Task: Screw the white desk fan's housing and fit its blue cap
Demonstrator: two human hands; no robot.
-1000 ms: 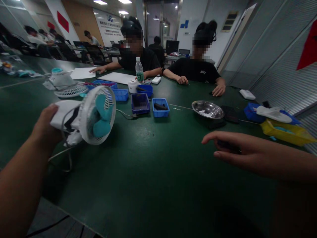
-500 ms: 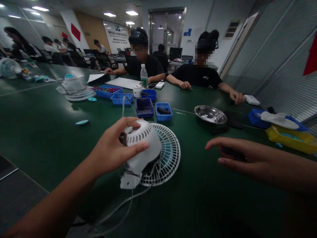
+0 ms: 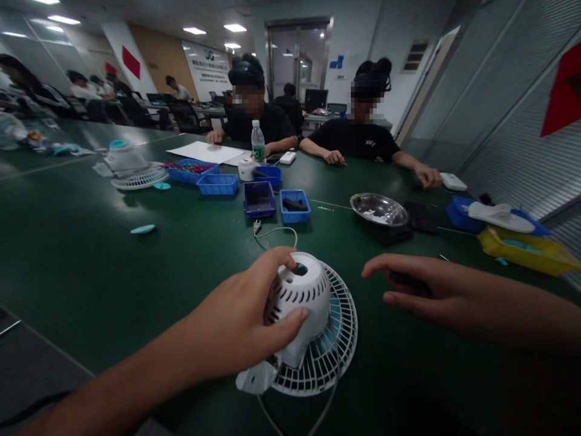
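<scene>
My left hand (image 3: pixel 254 309) is wrapped round the white slotted motor housing (image 3: pixel 313 287) of a fan, thumb on the near side and fingers at the far side. The fan lies face down on its round white grille (image 3: pixel 347 327), with light-blue blades showing through. A white bracket (image 3: pixel 258 378) sticks out at its near left. Its grey cable runs over the grille, and a plug (image 3: pixel 257 227) lies beyond the housing. My right hand (image 3: pixel 422 290) hovers right of the fan, fingers curled round a dark object (image 3: pixel 408 282) mostly hidden in the palm.
Ahead stand blue bins (image 3: pixel 295 209), a steel bowl (image 3: pixel 380 212) with white pieces and a bottle (image 3: pixel 258 145). A yellow bin (image 3: pixel 526 251) is at right. Another fan (image 3: pixel 124 160) and a light-blue piece (image 3: pixel 143 229) lie left. Two people sit opposite.
My left hand has moved the fan to the right and nearer to me, turning it so the housing's top opening shows. The plug has come into sight. My right hand has barely moved.
</scene>
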